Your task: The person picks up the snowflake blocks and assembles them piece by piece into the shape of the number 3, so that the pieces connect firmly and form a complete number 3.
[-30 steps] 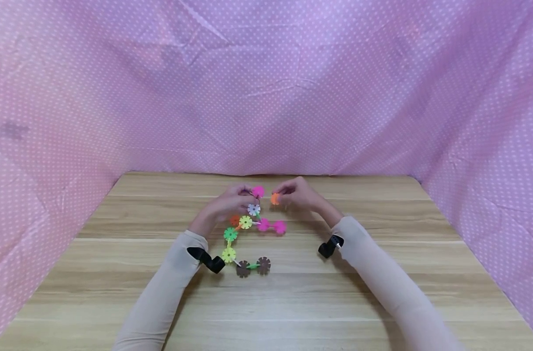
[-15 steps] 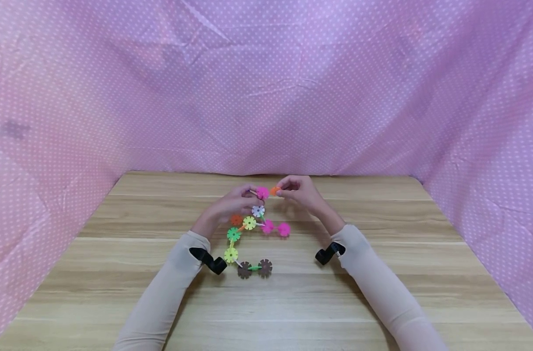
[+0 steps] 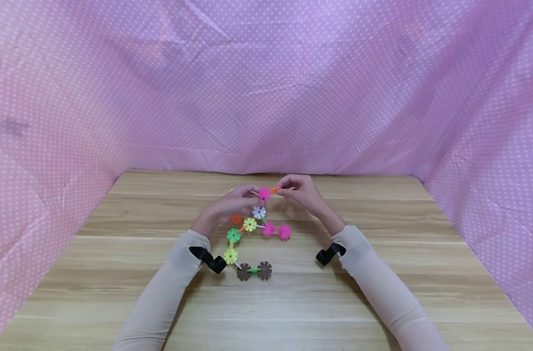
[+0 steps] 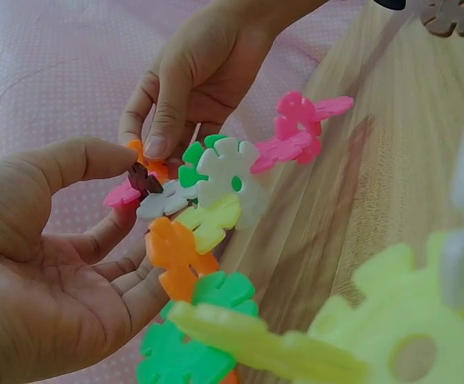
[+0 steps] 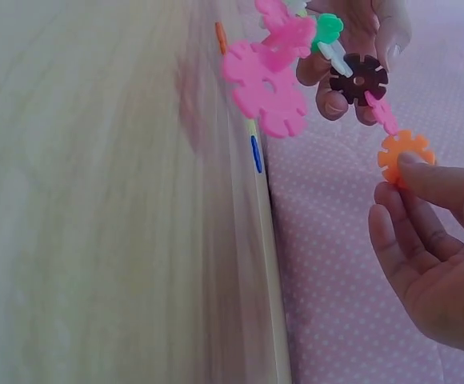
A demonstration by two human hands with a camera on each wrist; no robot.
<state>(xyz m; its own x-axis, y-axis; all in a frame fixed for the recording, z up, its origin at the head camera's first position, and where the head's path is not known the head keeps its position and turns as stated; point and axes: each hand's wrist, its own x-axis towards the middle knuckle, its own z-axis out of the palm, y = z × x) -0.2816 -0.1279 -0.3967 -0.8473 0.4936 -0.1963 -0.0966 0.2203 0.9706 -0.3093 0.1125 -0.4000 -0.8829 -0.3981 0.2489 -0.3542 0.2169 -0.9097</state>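
Observation:
My left hand (image 3: pixel 233 204) holds one end of a chain of slotted plastic snowflake discs, its thumb and fingers at a dark brown disc (image 5: pixel 360 80). A pink disc (image 3: pixel 264 193) sticks out from that brown one. Between thumb and fingertips, my right hand (image 3: pixel 305 195) pinches an orange disc (image 5: pixel 406 158), its edge right at the pink disc's edge. From the left hand the chain runs through a white disc (image 3: pixel 259 212), a yellow disc (image 3: pixel 249 224) and a green disc (image 3: pixel 233 235) to two brown discs near the front. A pink pair (image 3: pixel 285 231) branches off rightward.
An orange-red disc (image 3: pixel 236 218) shows beside the chain, under the left hand. In the right wrist view, a blue disc (image 5: pixel 256 154) and another orange disc (image 5: pixel 221 38) lie near the wooden table's (image 3: pixel 380 292) far edge. Pink dotted cloth (image 3: pixel 266 97) hangs behind.
My right hand has brought the orange disc up and left to the pink disc, turning it edge-on. The left hand and chain have shifted slightly right.

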